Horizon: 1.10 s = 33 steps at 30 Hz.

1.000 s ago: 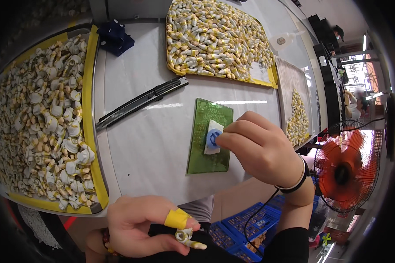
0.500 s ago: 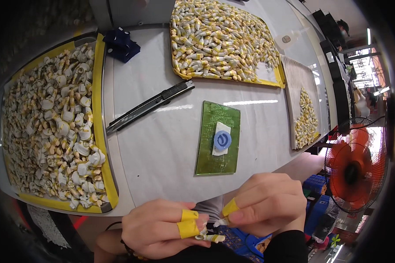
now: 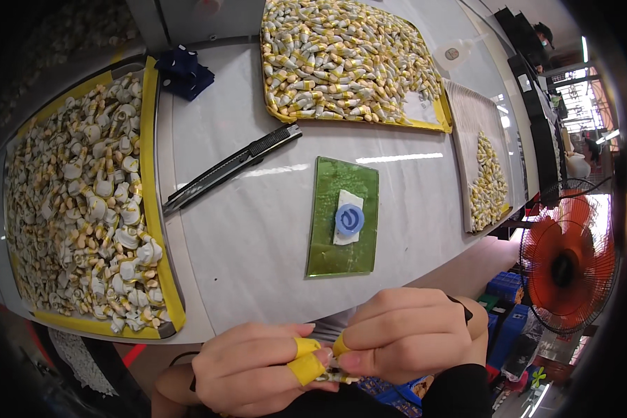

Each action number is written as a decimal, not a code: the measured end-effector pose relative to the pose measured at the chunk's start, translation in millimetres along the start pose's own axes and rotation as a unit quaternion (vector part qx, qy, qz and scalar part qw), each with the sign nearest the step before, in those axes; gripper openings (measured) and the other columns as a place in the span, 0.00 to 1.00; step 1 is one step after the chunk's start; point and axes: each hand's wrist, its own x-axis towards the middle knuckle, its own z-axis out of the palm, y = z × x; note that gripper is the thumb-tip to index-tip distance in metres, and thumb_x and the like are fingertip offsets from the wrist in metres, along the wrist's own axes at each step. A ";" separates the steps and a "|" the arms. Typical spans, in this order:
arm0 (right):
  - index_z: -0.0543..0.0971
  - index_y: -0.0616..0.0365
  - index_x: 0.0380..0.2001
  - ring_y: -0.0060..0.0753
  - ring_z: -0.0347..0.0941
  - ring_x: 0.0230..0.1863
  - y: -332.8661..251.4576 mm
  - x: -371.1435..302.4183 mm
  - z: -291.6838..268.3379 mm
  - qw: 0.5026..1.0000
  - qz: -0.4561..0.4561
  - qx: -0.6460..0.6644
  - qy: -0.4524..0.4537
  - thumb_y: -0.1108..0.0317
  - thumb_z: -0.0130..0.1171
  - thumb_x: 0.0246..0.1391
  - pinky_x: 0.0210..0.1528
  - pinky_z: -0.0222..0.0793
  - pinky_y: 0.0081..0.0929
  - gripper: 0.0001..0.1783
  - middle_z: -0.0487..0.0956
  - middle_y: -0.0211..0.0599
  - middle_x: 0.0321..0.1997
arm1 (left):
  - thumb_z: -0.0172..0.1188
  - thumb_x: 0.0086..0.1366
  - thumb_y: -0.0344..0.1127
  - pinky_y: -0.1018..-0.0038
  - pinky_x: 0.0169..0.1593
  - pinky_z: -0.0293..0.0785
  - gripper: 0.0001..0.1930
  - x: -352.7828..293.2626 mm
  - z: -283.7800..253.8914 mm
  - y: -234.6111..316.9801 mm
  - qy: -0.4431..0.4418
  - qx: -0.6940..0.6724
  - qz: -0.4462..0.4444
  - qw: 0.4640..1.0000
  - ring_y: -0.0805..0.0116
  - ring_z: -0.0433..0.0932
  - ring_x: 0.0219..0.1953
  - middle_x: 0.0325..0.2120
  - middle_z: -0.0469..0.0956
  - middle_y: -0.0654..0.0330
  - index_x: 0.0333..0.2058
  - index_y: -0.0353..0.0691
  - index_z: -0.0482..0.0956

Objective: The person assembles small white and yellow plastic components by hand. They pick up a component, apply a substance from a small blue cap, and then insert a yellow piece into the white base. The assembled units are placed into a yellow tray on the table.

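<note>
Low in the view, my left hand (image 3: 258, 366) is closed, with yellow tape round two fingertips. It pinches a small white-and-yellow wrapped piece (image 3: 339, 378), whose end shows below the fingertips. My right hand (image 3: 407, 334), also with yellow tape on a finger, is closed and meets the left fingertips. A small white bit (image 3: 334, 363) shows at its pinch; the fingers hide most of it. Beyond the hands, a green glass-like plate (image 3: 343, 261) lies on the table, bearing a white pad (image 3: 346, 197) with a round blue piece (image 3: 350, 219) on it.
A yellow-edged tray (image 3: 153, 167) of ruffled white pieces stands at left. Another tray (image 3: 442, 115) of wrapped pieces is at the back, a smaller tray (image 3: 465, 150) at right. A black cutter knife (image 3: 230, 171) and dark blue cloth (image 3: 184, 73) lie on the table. An orange fan (image 3: 564, 261) stands right.
My right hand has moved left, so its fingertips now meet those of my left hand, where a gap was before. The whole view has shifted slightly.
</note>
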 end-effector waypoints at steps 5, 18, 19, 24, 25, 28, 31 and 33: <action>0.76 0.66 0.22 0.38 0.75 0.23 -7.6 -0.5 -4.4 0.999 0.030 -0.021 -0.028 0.80 0.66 0.36 0.24 0.74 0.27 0.08 0.78 0.44 0.26 | 0.70 0.46 0.26 0.70 0.32 0.75 0.14 1.0 -2.1 -1.7 -0.031 -0.001 0.014 0.999 0.57 0.79 0.30 0.29 0.78 0.49 0.32 0.30 0.78; 0.80 0.59 0.23 0.35 0.75 0.23 -10.4 -15.0 4.6 0.996 0.065 -0.027 0.057 0.76 0.71 0.33 0.25 0.73 0.26 0.10 0.79 0.39 0.26 | 0.72 0.45 0.28 0.72 0.34 0.77 0.14 -1.6 0.1 -7.6 -0.022 0.064 -0.042 0.997 0.64 0.80 0.28 0.29 0.80 0.59 0.31 0.35 0.79; 0.80 0.58 0.23 0.34 0.75 0.23 -5.1 -13.3 3.4 0.996 0.065 0.018 0.055 0.76 0.71 0.33 0.25 0.72 0.25 0.10 0.79 0.38 0.26 | 0.71 0.45 0.27 0.73 0.34 0.77 0.13 3.9 -6.1 -6.4 -0.058 0.019 -0.079 0.995 0.64 0.80 0.28 0.29 0.80 0.58 0.31 0.35 0.79; 0.81 0.60 0.34 0.31 0.68 0.29 7.1 -7.9 -12.0 0.988 0.088 0.129 -0.003 0.77 0.66 0.43 0.30 0.62 0.23 0.11 0.73 0.35 0.30 | 0.72 0.45 0.28 0.76 0.31 0.75 0.13 0.1 -3.3 -6.4 -0.051 -0.154 -0.213 0.964 0.67 0.79 0.26 0.24 0.80 0.54 0.28 0.31 0.78; 0.81 0.60 0.34 0.31 0.68 0.29 5.1 -6.8 -11.4 0.985 0.100 0.143 -0.015 0.76 0.66 0.44 0.30 0.62 0.23 0.10 0.72 0.35 0.30 | 0.71 0.47 0.27 0.76 0.31 0.75 0.12 -0.9 -4.9 -6.5 -0.060 -0.169 -0.212 0.961 0.67 0.80 0.27 0.26 0.80 0.54 0.31 0.31 0.79; 0.80 0.59 0.34 0.32 0.68 0.29 4.1 -3.3 -7.2 0.978 0.121 0.166 -0.039 0.75 0.65 0.45 0.30 0.62 0.24 0.09 0.71 0.34 0.30 | 0.67 0.51 0.24 0.79 0.33 0.74 0.13 -6.6 -5.8 -6.8 -0.061 -0.215 -0.228 0.948 0.68 0.81 0.29 0.28 0.81 0.55 0.36 0.31 0.79; 0.79 0.59 0.33 0.32 0.68 0.29 4.9 -1.2 -6.0 0.982 0.110 0.147 -0.044 0.75 0.64 0.46 0.30 0.62 0.25 0.08 0.71 0.35 0.29 | 0.66 0.53 0.24 0.79 0.34 0.75 0.11 -8.1 -1.7 -3.5 -0.030 -0.250 -0.252 0.934 0.69 0.81 0.30 0.28 0.81 0.55 0.36 0.30 0.79; 0.78 0.60 0.33 0.33 0.68 0.29 5.0 -0.3 -6.1 0.984 0.098 0.143 -0.050 0.75 0.63 0.46 0.31 0.63 0.25 0.08 0.71 0.35 0.29 | 0.66 0.53 0.23 0.79 0.34 0.75 0.11 -7.0 -2.1 -5.1 -0.035 -0.258 -0.231 0.937 0.70 0.81 0.30 0.28 0.81 0.54 0.36 0.30 0.78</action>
